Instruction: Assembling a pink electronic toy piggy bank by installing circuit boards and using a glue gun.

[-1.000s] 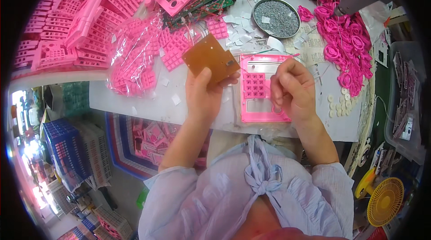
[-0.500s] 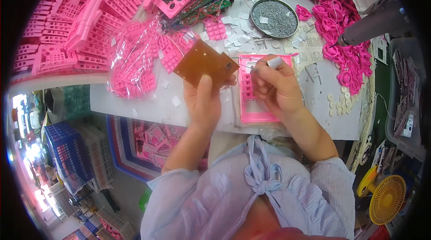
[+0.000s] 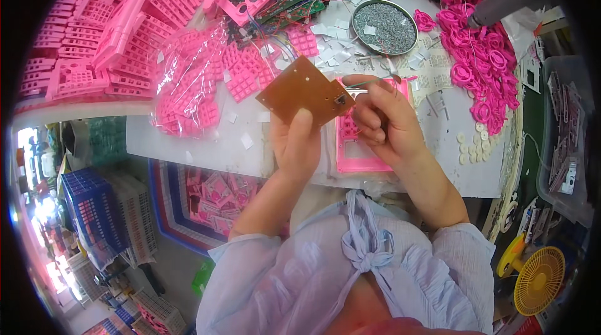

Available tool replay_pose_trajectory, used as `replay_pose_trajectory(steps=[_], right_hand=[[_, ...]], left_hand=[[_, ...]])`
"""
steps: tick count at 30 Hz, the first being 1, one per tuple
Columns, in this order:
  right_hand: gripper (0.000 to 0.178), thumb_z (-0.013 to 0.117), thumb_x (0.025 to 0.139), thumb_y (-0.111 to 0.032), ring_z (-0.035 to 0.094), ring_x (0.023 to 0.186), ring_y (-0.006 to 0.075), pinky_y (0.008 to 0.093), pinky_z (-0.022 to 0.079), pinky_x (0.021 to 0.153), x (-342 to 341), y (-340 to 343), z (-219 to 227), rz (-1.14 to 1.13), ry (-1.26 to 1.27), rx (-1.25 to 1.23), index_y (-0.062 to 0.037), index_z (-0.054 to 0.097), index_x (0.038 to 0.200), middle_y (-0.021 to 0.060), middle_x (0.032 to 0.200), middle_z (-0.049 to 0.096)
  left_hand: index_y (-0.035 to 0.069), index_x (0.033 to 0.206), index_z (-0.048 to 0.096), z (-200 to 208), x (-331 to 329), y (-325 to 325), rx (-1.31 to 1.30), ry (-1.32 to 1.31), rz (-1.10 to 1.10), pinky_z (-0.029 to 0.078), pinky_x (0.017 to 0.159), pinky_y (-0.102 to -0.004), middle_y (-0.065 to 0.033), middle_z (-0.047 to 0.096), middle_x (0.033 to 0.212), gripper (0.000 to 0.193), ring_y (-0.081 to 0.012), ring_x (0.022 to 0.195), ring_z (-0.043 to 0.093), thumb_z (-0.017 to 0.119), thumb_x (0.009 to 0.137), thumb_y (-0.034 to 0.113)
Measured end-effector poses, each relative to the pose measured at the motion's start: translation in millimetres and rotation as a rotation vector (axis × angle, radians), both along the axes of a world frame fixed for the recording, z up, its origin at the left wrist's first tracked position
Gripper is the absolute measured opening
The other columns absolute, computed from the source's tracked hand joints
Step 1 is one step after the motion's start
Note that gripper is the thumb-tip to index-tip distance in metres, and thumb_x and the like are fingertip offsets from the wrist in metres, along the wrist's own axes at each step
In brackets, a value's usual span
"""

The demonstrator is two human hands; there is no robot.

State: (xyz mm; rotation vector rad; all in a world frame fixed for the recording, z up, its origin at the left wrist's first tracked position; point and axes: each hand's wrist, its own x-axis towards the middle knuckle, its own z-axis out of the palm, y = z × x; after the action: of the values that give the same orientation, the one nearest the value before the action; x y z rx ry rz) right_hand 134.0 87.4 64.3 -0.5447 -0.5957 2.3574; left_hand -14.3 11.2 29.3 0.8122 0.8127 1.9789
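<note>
My left hand [image 3: 295, 141] grips a brown circuit board [image 3: 303, 94] by its lower edge, thumb on its flat brown face. At the board's right corner sits a small dark part [image 3: 340, 100]. My right hand [image 3: 391, 119] is closed just beside that corner, pinching thin wires [image 3: 357, 87] that run toward the board; its fingertips partly hide them. Coloured wires also trail from the board's far edge. Under my right hand lies a pink plastic casing [image 3: 366, 163] on the white table, partly covered by the hand and board.
Pink casings [image 3: 134, 28] are stacked at the far left beside a clear bag [image 3: 184, 84] of pink keypads. A round tray [image 3: 385, 27] of small screws stands beyond my hands. A dark electric screwdriver [image 3: 501, 3] hangs right, above pink rings [image 3: 479, 59]. White discs [image 3: 474, 147] lie near the right edge.
The board has moved right and slightly nearer, its corner coming close to my right hand. The small white piece seen at my right fingers no longer shows there.
</note>
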Motion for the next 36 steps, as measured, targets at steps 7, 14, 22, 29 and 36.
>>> replay_pose_trajectory(steps=[7, 14, 22, 29, 36], right_hand=[[0.022, 0.059, 0.100, -0.013, 0.037, 0.045, 0.0046, 0.0204, 0.030, 0.042, 2, 10, -2, -0.267, 0.090, 0.037, -0.0049, 0.064, 0.120, -0.0002, 0.060, 0.048], [0.018, 0.064, 0.100, -0.018, 0.038, 0.042, 0.0045, 0.0198, 0.029, 0.040, 7, 7, 3, -0.175, -0.071, 0.119, -0.0031, 0.067, 0.109, -0.0033, 0.056, 0.050], [0.022, 0.060, 0.103, -0.023, 0.032, 0.038, 0.0034, 0.0195, 0.026, 0.038, -1, 20, 5, -0.104, -0.198, 0.100, -0.0024, 0.066, 0.108, -0.0051, 0.051, 0.044], [0.021, 0.065, 0.101, -0.021, 0.036, 0.038, 0.0047, 0.0211, 0.027, 0.039, -4, 20, 10, -0.181, -0.151, 0.094, -0.0010, 0.070, 0.101, -0.0019, 0.051, 0.049], [0.017, 0.063, 0.100, -0.016, 0.035, 0.039, 0.0050, 0.0215, 0.027, 0.038, 1, -3, -4, -0.207, -0.172, -0.040, -0.0013, 0.068, 0.105, -0.0024, 0.052, 0.047]], left_hand=[[0.005, 0.137, 0.046, 2, -3, 4, -0.047, 0.125, 0.009, 0.060, 0.084, -0.0479, -0.0200, 0.066, 0.121, 0.035, -0.0339, 0.099, 0.071, 0.048, 0.104, 0.017], [-0.001, 0.142, 0.039, 3, -2, 4, -0.038, 0.077, -0.055, 0.059, 0.083, -0.0439, -0.0232, 0.062, 0.128, 0.042, -0.0351, 0.105, 0.069, 0.045, 0.106, 0.019], [0.002, 0.134, 0.047, 2, 1, 4, 0.010, 0.247, 0.014, 0.060, 0.075, -0.0426, -0.0217, 0.066, 0.117, 0.034, -0.0318, 0.097, 0.072, 0.049, 0.103, 0.015], [0.001, 0.139, 0.045, -10, 3, -6, -0.035, 0.263, 0.022, 0.059, 0.086, -0.0450, -0.0208, 0.064, 0.123, 0.040, -0.0318, 0.104, 0.070, 0.049, 0.102, 0.012], [0.004, 0.147, 0.036, 6, 0, 10, -0.083, -0.143, -0.191, 0.054, 0.098, -0.0501, -0.0227, 0.061, 0.129, 0.053, -0.0369, 0.114, 0.066, 0.049, 0.103, 0.030]])
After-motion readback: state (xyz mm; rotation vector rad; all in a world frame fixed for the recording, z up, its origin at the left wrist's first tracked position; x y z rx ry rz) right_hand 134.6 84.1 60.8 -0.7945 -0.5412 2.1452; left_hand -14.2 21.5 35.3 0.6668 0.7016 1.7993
